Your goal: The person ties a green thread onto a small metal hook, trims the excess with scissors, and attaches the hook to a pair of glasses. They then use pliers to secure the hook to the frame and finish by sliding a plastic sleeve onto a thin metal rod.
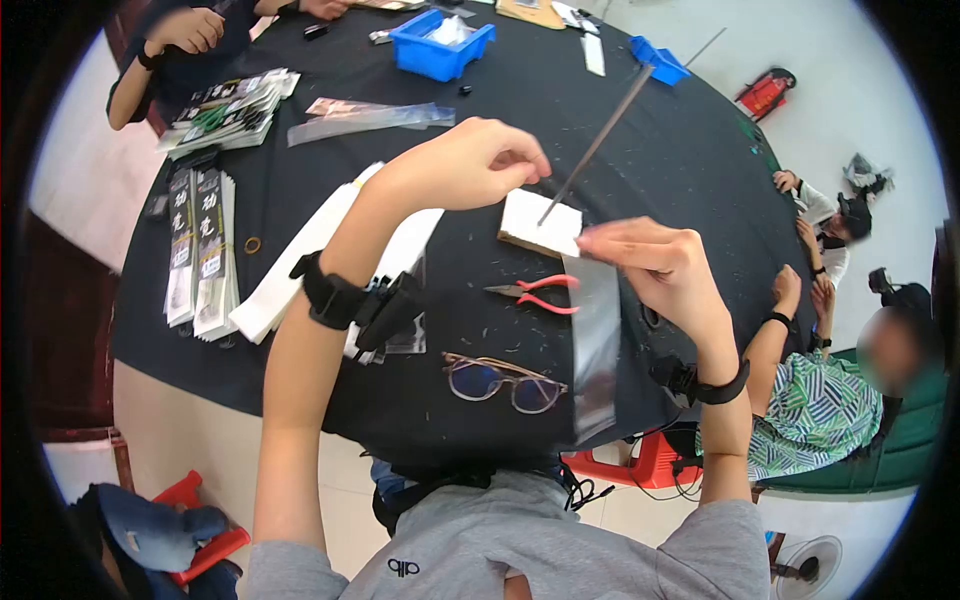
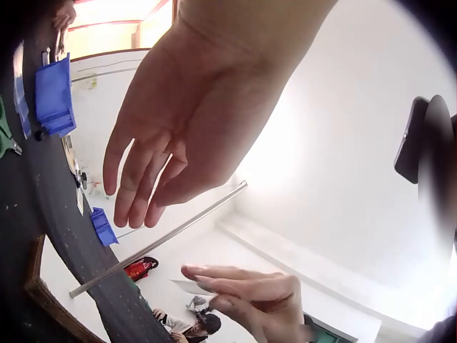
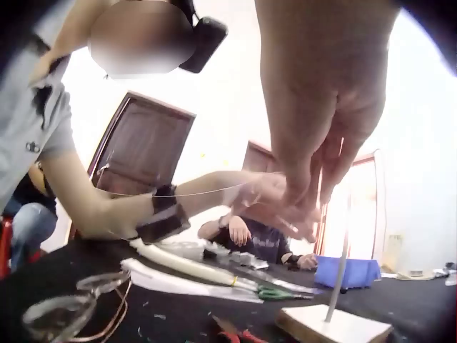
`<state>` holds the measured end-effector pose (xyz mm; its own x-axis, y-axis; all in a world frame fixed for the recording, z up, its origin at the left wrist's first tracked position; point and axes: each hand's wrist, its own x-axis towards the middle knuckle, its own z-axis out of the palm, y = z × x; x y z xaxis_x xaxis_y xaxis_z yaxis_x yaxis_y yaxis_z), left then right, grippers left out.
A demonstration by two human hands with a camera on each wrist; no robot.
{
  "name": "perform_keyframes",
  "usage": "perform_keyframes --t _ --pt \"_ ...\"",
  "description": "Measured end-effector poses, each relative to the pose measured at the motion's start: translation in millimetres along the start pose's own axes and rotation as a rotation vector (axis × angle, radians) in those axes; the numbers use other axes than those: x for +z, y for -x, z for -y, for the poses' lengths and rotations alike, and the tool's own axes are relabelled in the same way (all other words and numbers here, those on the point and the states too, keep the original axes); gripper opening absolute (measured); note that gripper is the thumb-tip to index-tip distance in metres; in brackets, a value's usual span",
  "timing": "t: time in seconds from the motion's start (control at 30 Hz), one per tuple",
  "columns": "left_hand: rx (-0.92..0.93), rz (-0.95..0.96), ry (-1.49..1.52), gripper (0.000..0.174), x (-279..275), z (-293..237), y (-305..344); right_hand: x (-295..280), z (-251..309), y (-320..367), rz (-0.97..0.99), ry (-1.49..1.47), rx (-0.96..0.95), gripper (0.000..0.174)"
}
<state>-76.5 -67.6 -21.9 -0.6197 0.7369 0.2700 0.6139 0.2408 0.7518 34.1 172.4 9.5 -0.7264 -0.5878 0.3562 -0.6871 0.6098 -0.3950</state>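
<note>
My right hand [image 1: 660,265] pinches the upper end of a clear plastic strip [image 1: 596,350], which hangs down toward the table's near edge. In the left wrist view a pale pointed end [image 2: 189,286] sticks out from those fingertips. My left hand [image 1: 470,165] is raised with loosely bent fingers and nothing visible in them. Between the hands a thin metal rod [image 1: 600,140] stands up from a white-topped block [image 1: 522,222]. Red-handled pliers [image 1: 535,294] lie just in front of the block, beside the strip.
Eyeglasses [image 1: 505,384] lie near the table's front edge. White strips [image 1: 300,265] and printed packets [image 1: 200,250] are to the left. Further back are clear sleeves [image 1: 370,120] and a blue bin [image 1: 440,48]. Other people sit around the black-covered table [image 1: 560,100].
</note>
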Motion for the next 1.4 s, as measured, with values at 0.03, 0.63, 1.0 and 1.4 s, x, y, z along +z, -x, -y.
perform_keyframes --t 0.03,0.63,1.0,1.4 --pt "0.021 0.004 0.000 0.022 1 -1 -1 -6 -7 9 0.027 -0.203 0.091 0.026" --pt "-0.071 -0.025 0.182 0.021 7 -2 -1 19 -36 46 -0.332 -1.250 0.600 0.026" --pt "-0.035 -0.014 0.184 0.021 9 2 -4 -4 -39 44 -0.447 -1.291 0.319 0.015" --pt "-0.086 0.033 0.195 0.019 10 1 -6 -22 -38 9 -0.548 -1.208 0.563 0.028"
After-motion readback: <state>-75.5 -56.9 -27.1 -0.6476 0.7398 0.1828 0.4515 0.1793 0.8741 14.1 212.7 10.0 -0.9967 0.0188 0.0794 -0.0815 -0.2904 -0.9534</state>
